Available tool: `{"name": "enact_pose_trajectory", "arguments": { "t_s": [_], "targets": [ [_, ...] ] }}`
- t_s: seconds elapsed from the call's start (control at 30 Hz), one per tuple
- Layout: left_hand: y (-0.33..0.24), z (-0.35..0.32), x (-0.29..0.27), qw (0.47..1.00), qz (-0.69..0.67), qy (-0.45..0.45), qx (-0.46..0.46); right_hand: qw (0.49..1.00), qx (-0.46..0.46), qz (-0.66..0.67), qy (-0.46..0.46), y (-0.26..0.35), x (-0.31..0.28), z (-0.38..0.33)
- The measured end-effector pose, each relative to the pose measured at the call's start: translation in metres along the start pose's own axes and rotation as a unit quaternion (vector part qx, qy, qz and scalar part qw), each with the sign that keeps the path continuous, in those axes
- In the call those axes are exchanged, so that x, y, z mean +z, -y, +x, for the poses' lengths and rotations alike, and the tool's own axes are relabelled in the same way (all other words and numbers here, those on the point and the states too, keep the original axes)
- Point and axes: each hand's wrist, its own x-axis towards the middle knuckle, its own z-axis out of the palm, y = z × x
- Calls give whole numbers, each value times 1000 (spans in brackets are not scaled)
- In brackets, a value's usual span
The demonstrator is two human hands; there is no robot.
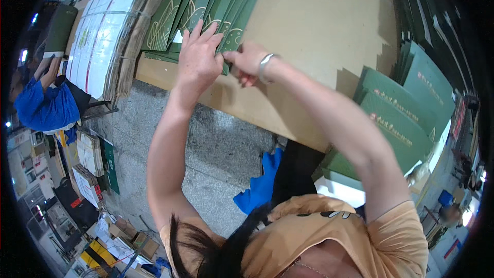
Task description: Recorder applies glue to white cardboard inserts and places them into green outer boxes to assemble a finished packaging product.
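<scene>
Green printed card folders [239, 7] with gold line drawings lie fanned and overlapping at the table's left part. My left hand [200, 59] rests on them, palm down, its fingers stretched and spread over the near part of the fan. Just to its right, my right hand [249, 63] is at the near corner of the fan, close to my left thumb. Its fingers are curled in, and whatever they pinch is hidden. A silver bracelet [266, 68] circles my right wrist.
Brown table [309, 36] under the folders. At left stands a tall strapped stack [110, 25] of white sheets. More green folders [396, 118] with gold print stand by my right arm; dark sheets [427, 15] lie beyond. A person in blue [49, 103] works at far left.
</scene>
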Motion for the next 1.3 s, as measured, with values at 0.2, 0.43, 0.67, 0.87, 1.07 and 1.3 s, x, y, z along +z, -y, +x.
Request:
{"name": "enact_pose_trajectory", "arguments": {
  "t_s": [0.2,0.43,0.67,0.87,1.07,1.3],
  "targets": [
    [3,-6,18,995,66,-68,8,967,-222,-7,-124,-29,-128,-174],
    [-212,-59,14,837,-495,115,-201,793,-46,-23,-606,-212,-236,-406],
    [-315,-120,30,808,-552,99,-179,887,-6,27,-460,-303,-148,-403],
    [-363,-65,35,855,-514,-55,-42,813,-87,-28,-575,-316,-194,-402],
    [-360,-43,47,949,-284,-53,124,655,39,-115,-746,-416,-285,-445],
    [-332,-72,29,912,-233,103,321,802,128,-75,-578,-424,-289,-434]
  ]
}}
